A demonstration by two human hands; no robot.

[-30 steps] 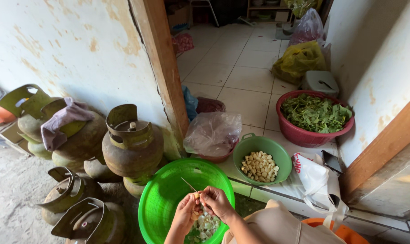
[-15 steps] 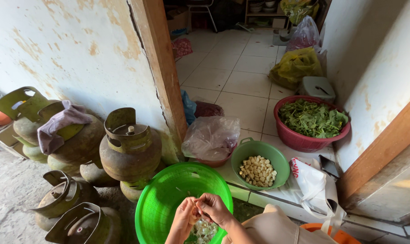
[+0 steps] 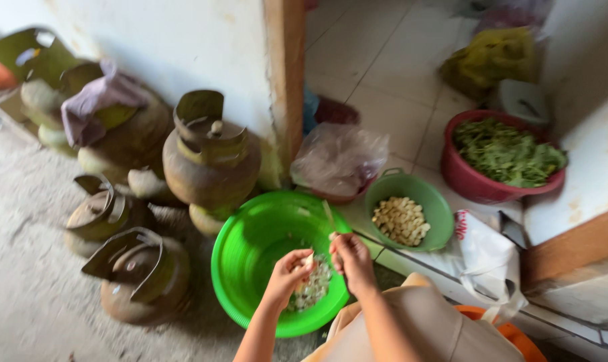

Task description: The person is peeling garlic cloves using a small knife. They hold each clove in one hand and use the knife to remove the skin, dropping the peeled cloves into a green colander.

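Observation:
My left hand (image 3: 289,273) and my right hand (image 3: 349,259) meet over a bright green basin (image 3: 250,249) on the ground. The left fingers pinch a small pale clove of garlic (image 3: 309,260). The right hand grips a small knife (image 3: 329,218) whose thin blade points up and away. A heap of pale peelings (image 3: 312,289) lies in the basin under the hands. To the right stands a smaller green bowl (image 3: 435,201) of peeled pale cloves (image 3: 400,220).
Several worn green gas cylinders (image 3: 210,161) stand at the left against a white wall. A wooden door post (image 3: 285,74), a clear plastic bag (image 3: 339,159), a red basin of green leaves (image 3: 505,155), a white bag (image 3: 486,253) and an orange rim (image 3: 511,331) surround the spot.
The view has swung slightly and blurred. My hands stay together over the green basin, working on the clove with the knife.

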